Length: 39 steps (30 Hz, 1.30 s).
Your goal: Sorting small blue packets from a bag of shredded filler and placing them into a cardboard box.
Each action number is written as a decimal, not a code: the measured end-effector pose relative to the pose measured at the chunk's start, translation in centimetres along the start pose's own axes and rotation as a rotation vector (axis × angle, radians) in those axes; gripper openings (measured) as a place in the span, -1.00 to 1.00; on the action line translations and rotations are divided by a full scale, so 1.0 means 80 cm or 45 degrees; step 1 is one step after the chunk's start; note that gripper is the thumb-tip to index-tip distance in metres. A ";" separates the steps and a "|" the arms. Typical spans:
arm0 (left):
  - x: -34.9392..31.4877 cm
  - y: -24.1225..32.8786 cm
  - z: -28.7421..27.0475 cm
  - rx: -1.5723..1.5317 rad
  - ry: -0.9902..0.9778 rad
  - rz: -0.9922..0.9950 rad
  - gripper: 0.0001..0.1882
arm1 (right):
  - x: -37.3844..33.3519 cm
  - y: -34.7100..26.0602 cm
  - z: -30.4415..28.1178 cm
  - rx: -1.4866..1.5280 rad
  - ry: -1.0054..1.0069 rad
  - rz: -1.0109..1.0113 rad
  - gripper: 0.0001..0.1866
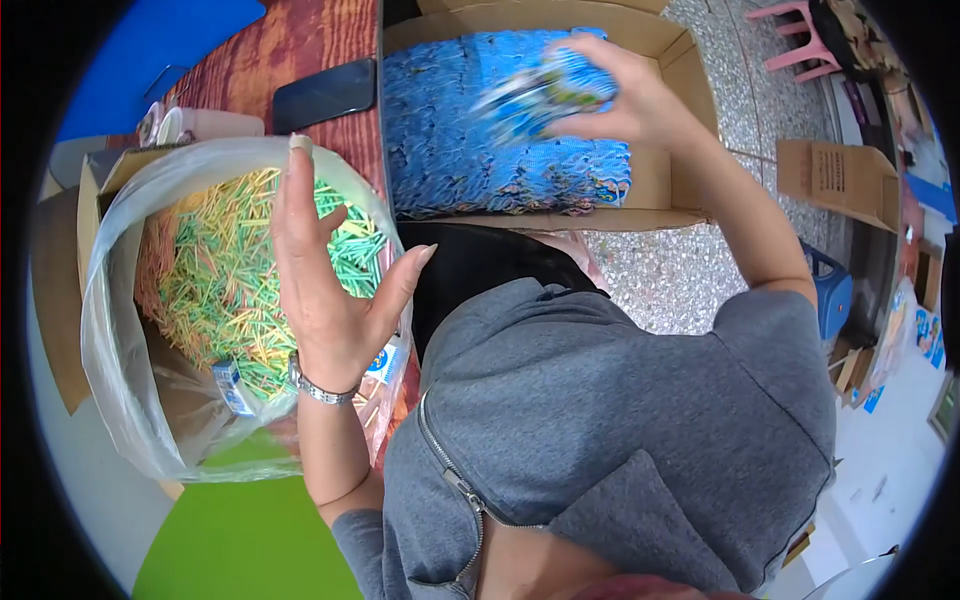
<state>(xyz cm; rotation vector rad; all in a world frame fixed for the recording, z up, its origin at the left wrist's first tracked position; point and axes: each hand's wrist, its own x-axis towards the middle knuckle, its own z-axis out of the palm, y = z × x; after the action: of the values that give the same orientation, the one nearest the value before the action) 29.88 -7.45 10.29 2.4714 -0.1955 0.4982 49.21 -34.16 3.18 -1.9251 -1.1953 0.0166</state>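
Observation:
My left hand [325, 290] is raised over a clear plastic bag [105, 390] that lines a box, its fingers stretched and thumb apart, with nothing in it. Heaped in the bag are many thin sticks [230, 270] in green, yellow and orange. A small blue and white packet [233, 388] lies at their near edge. Farther right, my right hand [640, 100] grips a blue, white and green packet [560, 85], smeared by motion; whether it is one or several I cannot tell. Below it, a cardboard carton [685, 165] holds tight rows of blue packets [450, 130].
A black phone [325, 95] and a whitish cup [212, 125] lie on the reddish wood-patterned table [250, 65], beyond the bag. On the speckled floor to the right stand a pink stool [800, 40], another cardboard box [835, 180] and a blue plastic object [830, 295].

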 end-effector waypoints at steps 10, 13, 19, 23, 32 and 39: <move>-0.019 -0.047 0.010 -0.045 -0.088 -0.244 -0.23 | -0.236 0.175 -0.030 0.072 -0.332 1.051 -0.34; -0.031 -0.057 0.011 -0.044 -0.108 -0.346 -0.28 | -0.256 0.183 0.017 0.549 -0.489 1.326 -0.24; -0.036 -0.052 0.023 -0.054 -0.150 -0.449 -0.33 | -0.286 0.242 0.076 0.865 -0.733 1.743 0.05; -0.033 -0.049 0.028 -0.072 -0.137 -0.479 -0.34 | -0.334 0.277 0.107 0.321 -0.779 1.429 -0.07; -0.035 -0.049 0.041 -0.092 -0.109 -0.496 -0.35 | -0.368 0.235 0.134 -0.354 -0.723 0.652 -0.28; -0.034 -0.049 0.046 -0.096 -0.145 -0.459 -0.36 | -0.334 0.198 0.135 -0.304 -0.892 0.889 -0.24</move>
<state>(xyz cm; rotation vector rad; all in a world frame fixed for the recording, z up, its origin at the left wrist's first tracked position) 29.51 -6.43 4.39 2.3891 0.1818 0.1932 41.75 -49.92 -24.71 -2.5654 -0.8857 1.0250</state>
